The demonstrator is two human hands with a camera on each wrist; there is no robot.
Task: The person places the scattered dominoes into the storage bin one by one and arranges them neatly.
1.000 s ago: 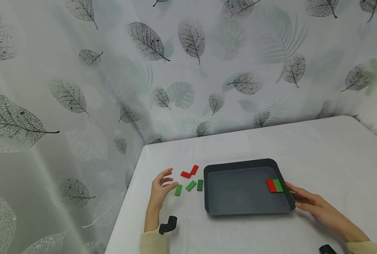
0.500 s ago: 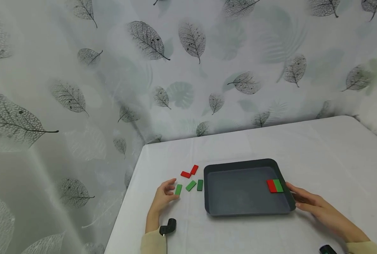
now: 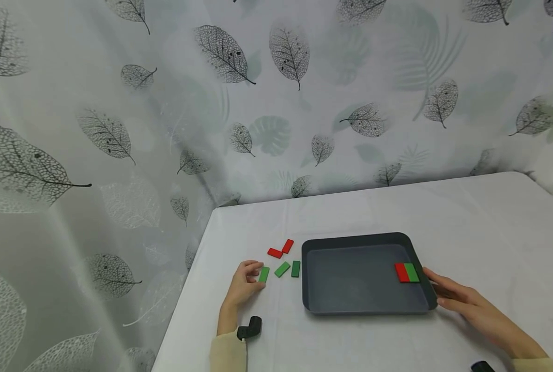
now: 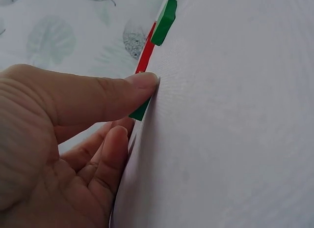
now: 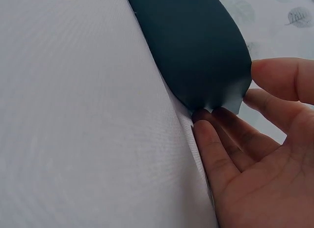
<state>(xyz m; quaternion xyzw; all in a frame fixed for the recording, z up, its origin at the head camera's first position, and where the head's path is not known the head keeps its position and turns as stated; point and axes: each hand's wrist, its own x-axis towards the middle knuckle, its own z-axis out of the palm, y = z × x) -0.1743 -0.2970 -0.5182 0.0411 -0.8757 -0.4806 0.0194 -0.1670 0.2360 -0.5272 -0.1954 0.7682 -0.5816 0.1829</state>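
backdrop: leaf-print curtain [image 3: 276, 103] behind and left of the table, grey and pale green leaves.
surface: white tablecloth table [image 3: 467, 217], corner toward the curtain.
tray: dark grey tray [image 3: 365, 310], shallow; its right rim sits against the right fingertips.
right hand: right hand [image 3: 462, 302] flat on the cloth, fingers straight and close together, tips touching the tray's right edge; the wrist view shows the thumb above the rim and the fingers under its lip, not clamped.
left hand: left hand [image 3: 244, 284] on the cloth, fingers curled; thumb and fingertips pinch the nearest green block [image 3: 263, 274].
blocks by left fingers: two more green blocks [image 3: 288, 269] just past the fingertips toward the tray; two red blocks [image 3: 281, 249] beyond them, touching in a V.
blocks in tray: red-and-green pair [image 3: 407, 272] side by side, just inside the rim from the right fingertips.
change: a second ago the left hand was raised and spread over the loose blocks; it has dropped and closed on the green block. Right hand and tray unmoved. Judged: a pick-up is starting, block not yet lifted.
hidden: left wrist view shows only a sliver of green block [image 4: 140, 110] under the thumb, so grip depth is unclear; tray contents unseen from the right wrist; black wrist mount [image 3: 250, 328] partly cut off.
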